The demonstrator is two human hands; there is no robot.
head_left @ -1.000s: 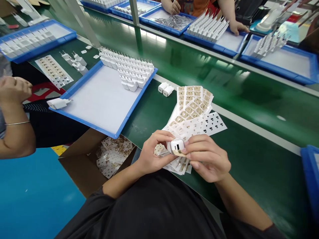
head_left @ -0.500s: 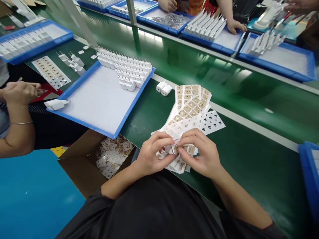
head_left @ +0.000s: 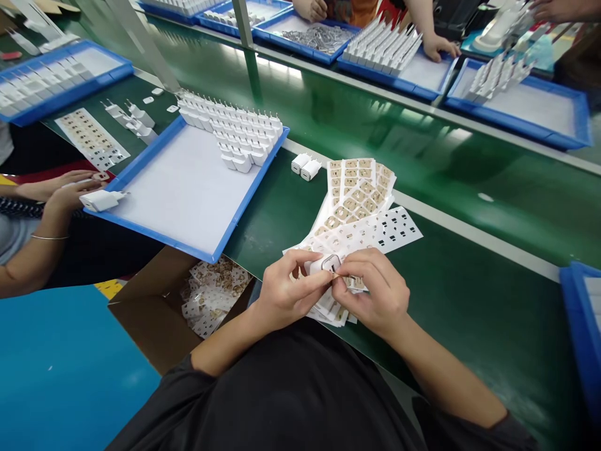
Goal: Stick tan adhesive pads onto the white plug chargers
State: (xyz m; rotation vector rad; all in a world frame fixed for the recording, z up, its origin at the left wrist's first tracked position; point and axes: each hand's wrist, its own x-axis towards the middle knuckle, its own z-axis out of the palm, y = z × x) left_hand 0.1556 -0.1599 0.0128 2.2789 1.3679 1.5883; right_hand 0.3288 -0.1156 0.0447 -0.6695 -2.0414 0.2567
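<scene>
Comparing with half a second ago, we note that the white charger (head_left: 323,265) is now turned so its slotted face shows again. Our left hand (head_left: 292,289) grips the charger's body; our right hand (head_left: 374,289) is pinched narrow on a tan sliver (head_left: 335,275) at the face's lower edge, partly hidden by fingers. The charger is held above the patterned sheets (head_left: 359,203) on the counter (head_left: 263,216). We judge work at that face unfinished, as both hands remain on it.
</scene>
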